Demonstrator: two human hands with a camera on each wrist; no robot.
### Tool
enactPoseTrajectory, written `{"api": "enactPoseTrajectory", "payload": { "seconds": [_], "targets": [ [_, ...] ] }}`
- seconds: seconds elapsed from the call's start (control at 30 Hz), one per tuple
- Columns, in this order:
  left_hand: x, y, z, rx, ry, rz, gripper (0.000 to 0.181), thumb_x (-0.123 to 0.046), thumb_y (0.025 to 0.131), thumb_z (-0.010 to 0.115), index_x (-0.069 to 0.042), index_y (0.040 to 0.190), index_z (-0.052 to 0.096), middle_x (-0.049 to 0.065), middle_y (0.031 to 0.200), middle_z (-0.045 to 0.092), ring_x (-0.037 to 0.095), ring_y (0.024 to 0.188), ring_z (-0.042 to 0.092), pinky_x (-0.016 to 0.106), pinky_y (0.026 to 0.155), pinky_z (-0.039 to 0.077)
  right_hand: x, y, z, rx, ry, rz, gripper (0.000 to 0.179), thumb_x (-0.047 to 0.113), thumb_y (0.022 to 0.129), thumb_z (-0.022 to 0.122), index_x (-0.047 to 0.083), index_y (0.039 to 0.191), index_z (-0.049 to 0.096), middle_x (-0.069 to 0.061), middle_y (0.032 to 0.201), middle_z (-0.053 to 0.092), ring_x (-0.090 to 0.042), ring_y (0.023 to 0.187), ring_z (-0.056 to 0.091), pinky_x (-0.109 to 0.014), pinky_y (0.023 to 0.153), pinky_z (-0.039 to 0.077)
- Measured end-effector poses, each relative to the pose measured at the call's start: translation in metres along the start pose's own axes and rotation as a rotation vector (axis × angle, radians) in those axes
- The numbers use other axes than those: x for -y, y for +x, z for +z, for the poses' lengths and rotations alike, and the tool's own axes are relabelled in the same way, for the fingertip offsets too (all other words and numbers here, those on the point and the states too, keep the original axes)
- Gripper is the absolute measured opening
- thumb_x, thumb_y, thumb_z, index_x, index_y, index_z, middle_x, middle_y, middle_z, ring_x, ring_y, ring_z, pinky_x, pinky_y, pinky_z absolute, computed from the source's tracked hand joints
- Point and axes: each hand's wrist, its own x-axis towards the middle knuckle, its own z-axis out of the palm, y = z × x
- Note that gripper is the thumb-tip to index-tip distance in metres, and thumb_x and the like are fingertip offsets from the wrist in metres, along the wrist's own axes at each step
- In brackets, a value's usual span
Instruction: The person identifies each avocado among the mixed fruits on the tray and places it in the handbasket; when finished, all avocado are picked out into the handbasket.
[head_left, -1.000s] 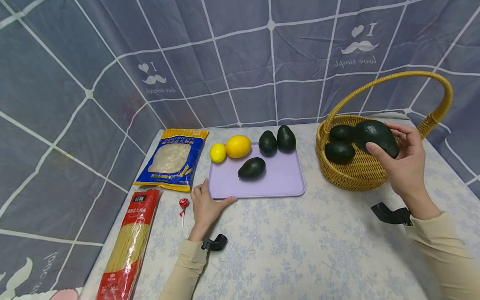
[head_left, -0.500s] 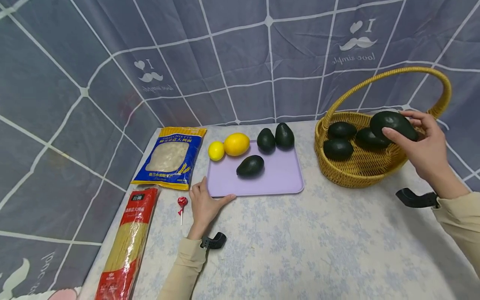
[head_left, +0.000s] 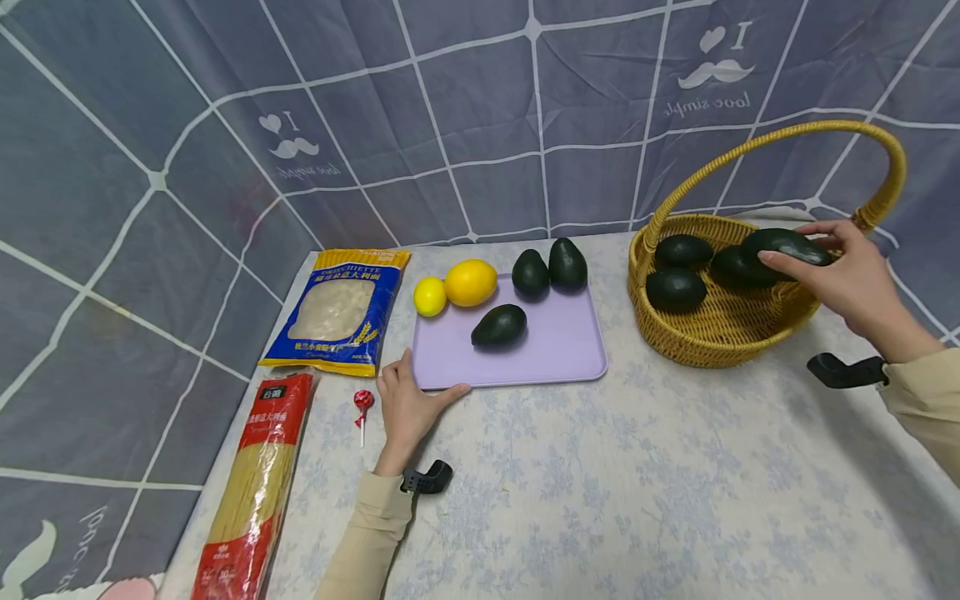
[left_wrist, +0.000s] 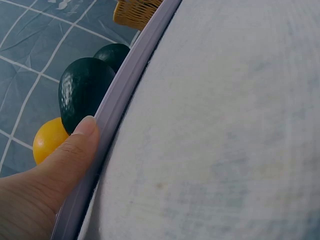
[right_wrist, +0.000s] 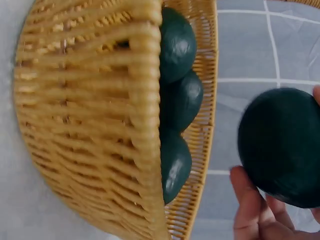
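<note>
My right hand [head_left: 858,279] holds a dark green avocado [head_left: 787,242] above the right part of a wicker basket [head_left: 705,354]. In the right wrist view the held avocado [right_wrist: 282,147] is apart from the basket's rim. Inside the basket lie 3 more avocados [head_left: 677,290]. My left hand [head_left: 407,408] rests at the front left corner of a lilac tray [head_left: 558,350], thumb stretched along its front edge. On the tray are a lone avocado [head_left: 500,326], two avocados [head_left: 567,267] at the back, a large lemon [head_left: 471,282] and a smaller lemon [head_left: 430,297].
A blue and yellow pasta bag [head_left: 335,311] lies left of the tray. In front of it are a red spaghetti packet [head_left: 255,475] and a red lollipop [head_left: 363,402]. The basket's tall handle [head_left: 780,133] arches over it, near the right hand. A grey curtain [head_left: 480,117] hangs behind.
My right hand has moved right and lower over the basket with the avocado, uncovering another avocado inside. My left hand stays at the tray's corner. The head view has shifted slightly.
</note>
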Motion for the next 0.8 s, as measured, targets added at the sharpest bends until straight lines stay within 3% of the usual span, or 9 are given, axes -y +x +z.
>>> {"api": "enactPoseTrajectory", "payload": {
  "seconds": [0.3,0.53,0.67,0.8],
  "targets": [
    [0.000,0.000,-0.001,-0.012,0.001,0.011,0.116,-0.052,0.056,0.087,0.006,0.142,0.035,0.027,0.118,0.040,0.038,0.108,0.033,0.045,0.086,0.033,-0.002,0.021,-0.006,0.240,-0.092,-0.034,0.074,0.046,0.086,0.067,0.000,0.134,0.034,-0.036,0.135,0.030,-0.048,0.109,0.038,-0.046,0.070,0.040],
    [0.000,-0.001,0.000,-0.007,-0.008,0.013,0.116,-0.052,0.056,0.087,0.006,0.142,0.035,0.026,0.118,0.040,0.037,0.108,0.033,0.046,0.085,0.033,-0.002,0.034,0.000,0.367,-0.183,-0.070,0.071,0.045,0.084,0.069,0.000,0.130,0.039,-0.025,0.117,0.043,-0.035,0.089,0.045,-0.041,0.066,0.042],
    [0.000,-0.002,0.000,-0.002,-0.008,0.010,0.116,-0.051,0.057,0.087,0.006,0.142,0.034,0.027,0.119,0.039,0.038,0.110,0.033,0.046,0.086,0.033,-0.001,0.041,0.005,0.462,-0.221,-0.076,0.075,0.046,0.084,0.069,-0.001,0.133,0.038,-0.029,0.130,0.035,-0.041,0.102,0.041,-0.051,0.077,0.040],
    [-0.001,-0.002,0.000,-0.004,-0.013,0.010,0.116,-0.051,0.057,0.087,0.007,0.142,0.035,0.027,0.120,0.039,0.038,0.111,0.033,0.047,0.087,0.034,0.000,0.048,0.010,0.477,-0.235,-0.075,0.076,0.047,0.083,0.070,-0.001,0.133,0.038,-0.031,0.134,0.032,-0.044,0.109,0.038,-0.057,0.083,0.034]
  ]
}}
